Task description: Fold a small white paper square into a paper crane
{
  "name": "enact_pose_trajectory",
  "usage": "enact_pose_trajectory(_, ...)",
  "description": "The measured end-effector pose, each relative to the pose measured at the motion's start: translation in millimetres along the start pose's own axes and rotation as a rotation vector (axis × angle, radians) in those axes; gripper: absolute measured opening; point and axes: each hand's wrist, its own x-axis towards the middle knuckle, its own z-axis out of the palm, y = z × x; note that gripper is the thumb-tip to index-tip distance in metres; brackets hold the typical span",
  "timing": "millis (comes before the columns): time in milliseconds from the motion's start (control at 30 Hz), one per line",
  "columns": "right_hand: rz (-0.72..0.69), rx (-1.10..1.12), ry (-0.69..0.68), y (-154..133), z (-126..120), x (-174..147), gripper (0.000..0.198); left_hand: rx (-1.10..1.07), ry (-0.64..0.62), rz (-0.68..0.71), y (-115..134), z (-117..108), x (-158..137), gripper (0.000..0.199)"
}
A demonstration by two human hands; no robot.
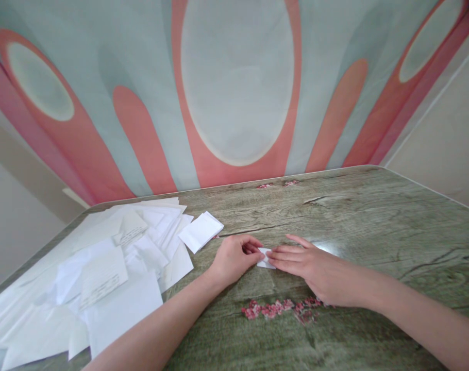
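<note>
A small folded piece of white paper (pixel 266 262) lies on the wood-patterned table (pixel 358 226), between my two hands. My left hand (pixel 236 257) pinches its left edge, the thumb and fingers closed on it. Stretched out flat, the fingers of my right hand (pixel 307 265) press on the paper's right side; the index finger is lifted a little apart from the others. My fingertips hide part of the paper.
Left of my hands a loose heap of white paper sheets (pixel 122 324) spreads over the table, some with printed lines. A small folded paper stack (pixel 201 231) lies at its right edge. Behind the table stands a pink and grey-green patterned backdrop (pixel 240 77).
</note>
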Motion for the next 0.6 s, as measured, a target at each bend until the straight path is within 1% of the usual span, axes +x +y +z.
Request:
enact_pose_trajectory(333, 0.013, -0.027, -0.027, -5.8, -1.4, 1.7, 0.077, 0.202, 0.013, 0.02, 6.0, 1.4, -2.3, 0.018)
enact_pose_trajectory(600, 0.021, -0.005, 0.003, -9.3, -2.3, 2.1, 0.08, 0.249, 0.023, 0.031, 8.6, 1.7, -2.6, 0.018)
